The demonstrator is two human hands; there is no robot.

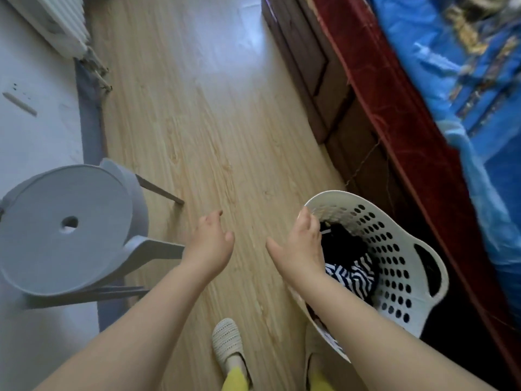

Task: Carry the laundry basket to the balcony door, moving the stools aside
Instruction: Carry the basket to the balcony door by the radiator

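Observation:
The white perforated laundry basket (394,249) is at my right side next to the bed, tilted, with dark and striped clothes (349,273) inside. My right hand (301,244) lies over its left rim. The fingers are hooked on the rim and the thumb sticks out to the left. A grey round plastic stool (64,230) with a hole in its seat stands at the left against the wall. My left hand (208,244) hovers over the floor just right of the stool's leg, fingers apart, holding nothing.
A bed (394,114) with a red cloth edge and blue cover runs along the right. A white radiator (56,21) is on the left wall at the back. Wooden floor (211,108) stretches ahead between wall and bed. My slippered feet (228,342) are at the bottom.

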